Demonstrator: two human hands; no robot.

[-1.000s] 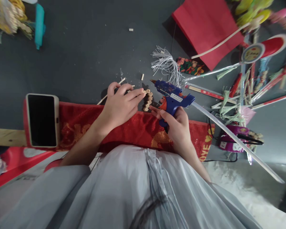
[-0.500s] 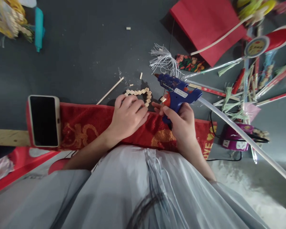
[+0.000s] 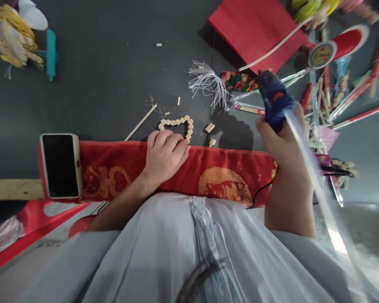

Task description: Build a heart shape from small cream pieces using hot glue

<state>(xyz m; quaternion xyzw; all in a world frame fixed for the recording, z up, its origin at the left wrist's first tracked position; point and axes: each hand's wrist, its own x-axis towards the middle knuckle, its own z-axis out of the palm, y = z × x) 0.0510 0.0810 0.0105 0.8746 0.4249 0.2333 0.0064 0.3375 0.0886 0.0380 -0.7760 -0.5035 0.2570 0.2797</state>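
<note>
My left hand point(image 3: 167, 152) lies at the towel's far edge, fingers curled over the near part of a heart-shaped outline point(image 3: 177, 122) made of small pale wooden pieces. The fingertips and the covered part of the outline are hidden. Off to the right, my right hand point(image 3: 282, 134) is wrapped round a blue hot glue gun point(image 3: 274, 94), raised above the table and pointing away from me. A long translucent glue stick point(image 3: 316, 179) trails from its rear. Two short stick bundles, one point(image 3: 210, 127) beyond the other point(image 3: 212, 142), lie between my hands.
A red towel point(image 3: 227, 162) lines the near table edge, with a phone point(image 3: 60, 165) at its left end. A thin stick point(image 3: 141, 122) lies left of the outline. White tassel strands point(image 3: 206, 82), a red paper bag point(image 3: 255, 31) and cluttered craft sticks lie to the right.
My right hand has lifted the glue gun and carried it to the right, away from the outline, uncovering the two bundles. My left hand stays on the outline; the view has shifted slightly.
</note>
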